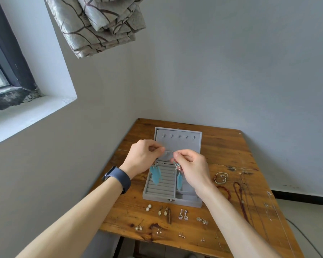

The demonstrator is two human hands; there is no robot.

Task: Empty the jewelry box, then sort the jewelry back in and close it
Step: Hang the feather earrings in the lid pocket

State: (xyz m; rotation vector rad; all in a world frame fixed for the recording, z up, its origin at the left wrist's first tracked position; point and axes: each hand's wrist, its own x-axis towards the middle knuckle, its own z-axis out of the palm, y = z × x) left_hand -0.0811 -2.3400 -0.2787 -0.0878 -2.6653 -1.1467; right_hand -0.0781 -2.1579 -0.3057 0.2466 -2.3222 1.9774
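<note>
wooden table [222, 146] in a grey corner, window on the left. the box [186, 202] sits mid-table, its lid [196, 144] standing open on the far side so the hooks [178, 136] and pocket [166, 156] face the person. left hand [145, 155] and right hand [193, 165] hover above it, thumb and fingertips of each pinched on the top of the feather earrings [155, 175], probably held high so the blue feathers hang free and untangled. a thin silvery line runs between the pinches; chain or pocket edge, i cannot tell. ring rolls [161, 185] and the right compartments [186, 195] look bare where they show. small earrings [165, 212] lie in pairs along the near edge, with bracelets [221, 177] and necklaces [241, 198] at right, likely spread out for sorting.
</note>
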